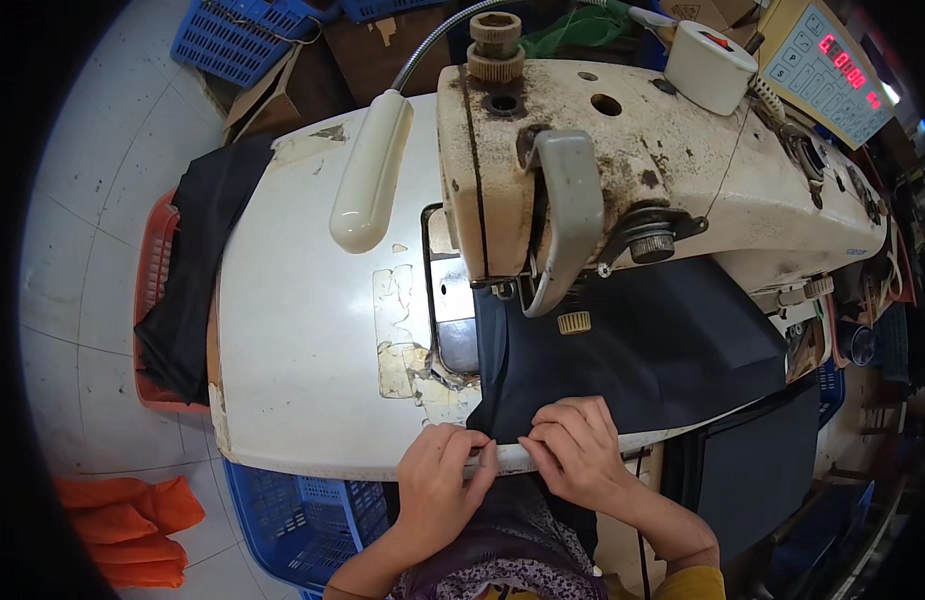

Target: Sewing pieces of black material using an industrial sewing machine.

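A dark navy fabric piece (642,340) lies on the bed of the sewing machine (642,150), its left edge folded and running under the needle area. At the table's front edge, my left hand (444,478) pinches the near left corner of this fabric between thumb and forefinger. Just to the right, my right hand (579,455) has its fingers curled and thumb pressed at the fabric's near edge. A small gap separates the two hands. The machine head hides the needle and presser foot.
Dark fabric hangs over a red basket (157,270) left of the white table (302,330). A blue crate (312,530) stands below the front edge. Stacked dark panels (757,470) lie at right. A lamp (372,180) and control panel (827,75) rise above. Orange cloth (132,525) lies on the floor.
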Tool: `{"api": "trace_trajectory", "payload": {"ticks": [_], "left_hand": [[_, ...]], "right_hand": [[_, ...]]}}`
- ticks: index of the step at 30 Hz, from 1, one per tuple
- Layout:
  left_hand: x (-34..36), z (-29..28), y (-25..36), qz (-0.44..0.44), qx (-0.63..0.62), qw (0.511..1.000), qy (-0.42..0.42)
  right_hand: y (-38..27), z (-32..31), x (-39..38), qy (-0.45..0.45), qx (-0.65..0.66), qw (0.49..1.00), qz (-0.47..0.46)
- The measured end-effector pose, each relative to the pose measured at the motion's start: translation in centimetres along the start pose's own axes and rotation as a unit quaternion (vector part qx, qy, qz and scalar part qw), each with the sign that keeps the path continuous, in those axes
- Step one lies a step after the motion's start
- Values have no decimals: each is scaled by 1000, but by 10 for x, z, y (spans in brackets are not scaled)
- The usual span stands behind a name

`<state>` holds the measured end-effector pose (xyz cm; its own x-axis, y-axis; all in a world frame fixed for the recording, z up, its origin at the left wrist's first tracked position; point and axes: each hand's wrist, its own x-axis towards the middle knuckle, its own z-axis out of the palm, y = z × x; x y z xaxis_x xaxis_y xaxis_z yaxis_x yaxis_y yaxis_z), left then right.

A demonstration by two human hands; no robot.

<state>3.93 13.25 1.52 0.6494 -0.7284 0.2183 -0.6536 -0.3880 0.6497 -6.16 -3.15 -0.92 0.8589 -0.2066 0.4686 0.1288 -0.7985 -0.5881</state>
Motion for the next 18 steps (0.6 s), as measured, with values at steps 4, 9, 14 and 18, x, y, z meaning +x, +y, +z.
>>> {"api": "trace_trajectory", "payload": {"ticks": [4, 9, 14, 18], "left_hand": [[2, 2, 8, -47, -7, 999, 15], [11, -5, 0, 11, -34, 997, 67], [11, -10, -19, 138, -57, 988, -38], [12, -8, -19, 154, -47, 986, -49]], "right_hand": [[-3, -5, 2, -72, -32, 997, -18], [-1, -2, 0, -97, -72, 991, -48], [0, -2, 0, -106, -79, 989, -61], [2, -4, -1, -86, -47, 994, -53]]}}
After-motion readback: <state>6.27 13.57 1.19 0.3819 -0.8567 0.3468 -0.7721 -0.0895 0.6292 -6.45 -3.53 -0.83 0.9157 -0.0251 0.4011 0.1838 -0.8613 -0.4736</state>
